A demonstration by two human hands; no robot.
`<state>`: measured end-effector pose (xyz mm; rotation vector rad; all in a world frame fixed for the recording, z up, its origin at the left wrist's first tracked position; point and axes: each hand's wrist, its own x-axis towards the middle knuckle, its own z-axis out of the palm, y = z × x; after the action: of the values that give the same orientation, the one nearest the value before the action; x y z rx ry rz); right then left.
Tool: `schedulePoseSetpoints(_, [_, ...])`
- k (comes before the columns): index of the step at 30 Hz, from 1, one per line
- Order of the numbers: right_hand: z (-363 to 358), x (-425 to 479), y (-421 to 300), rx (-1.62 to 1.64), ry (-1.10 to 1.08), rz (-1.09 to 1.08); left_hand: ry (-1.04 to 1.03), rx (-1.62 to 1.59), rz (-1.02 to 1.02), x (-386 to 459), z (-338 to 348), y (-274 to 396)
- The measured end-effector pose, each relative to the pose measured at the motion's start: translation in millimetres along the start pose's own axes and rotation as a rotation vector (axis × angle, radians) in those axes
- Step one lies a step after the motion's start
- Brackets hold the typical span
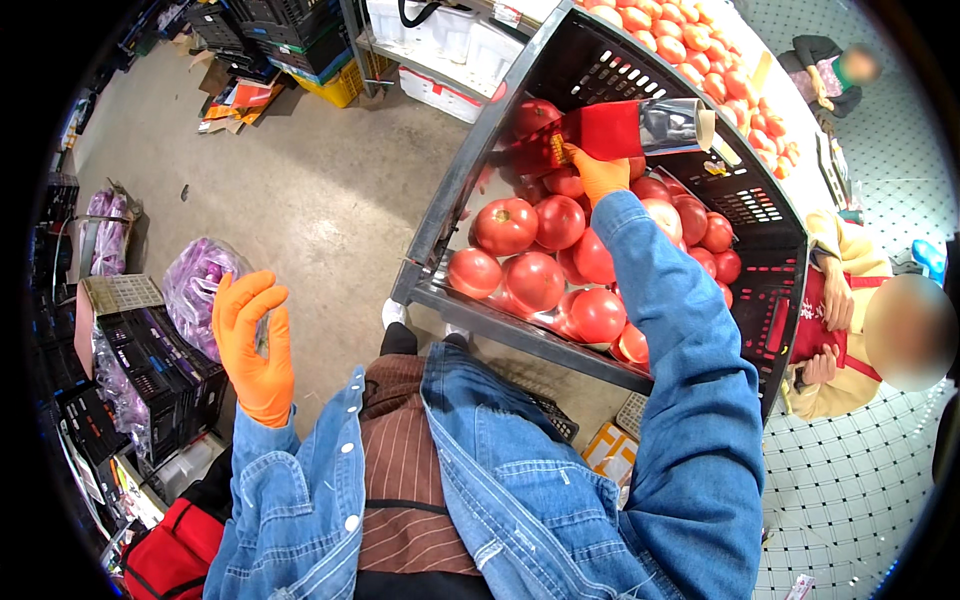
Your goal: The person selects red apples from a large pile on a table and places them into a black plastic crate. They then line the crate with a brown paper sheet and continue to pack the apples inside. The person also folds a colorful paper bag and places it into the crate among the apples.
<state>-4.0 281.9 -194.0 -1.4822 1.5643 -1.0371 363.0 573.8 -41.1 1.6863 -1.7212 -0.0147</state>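
Observation:
My right hand (606, 174), in an orange glove, reaches over a black plastic crate (487, 330) of large red tomatoes (534, 281). Its fingers grip the lower edge of a red and clear plastic roll (609, 129), over a yellow printed patch; the thumb is hidden. A cardboard core (706, 130) shows at the roll's right end. The roll lies across the tomatoes, near the crate's far wall. To the left, well away from the crate, my left hand (259, 349) is raised in a matching glove. Its fingers are bent and apart, with nothing between them.
Smaller tomatoes (701, 56) are heaped beyond the crate. On the right a person in a red apron (817, 315) stands close by; another person (821, 79) is farther back. Stacked black crates (165, 367) and a purple-tinted bag (202, 289) stand left. White bins (439, 94) sit at the back.

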Motion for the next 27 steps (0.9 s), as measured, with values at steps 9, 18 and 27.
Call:
schedulePoseSetpoints(9, [-8,-15,-9,0.439,0.02,0.297,0.0,-0.013,-0.004,3,3,0])
schedulePoseSetpoints(18, [-24,-22,-30,0.692,0.033,0.464,-0.002,-0.005,0.004,8,6,1])
schedulePoseSetpoints(27, [-10,-38,-37,0.028,0.066,-0.078,-0.004,-0.01,0.003,10,9,-1])
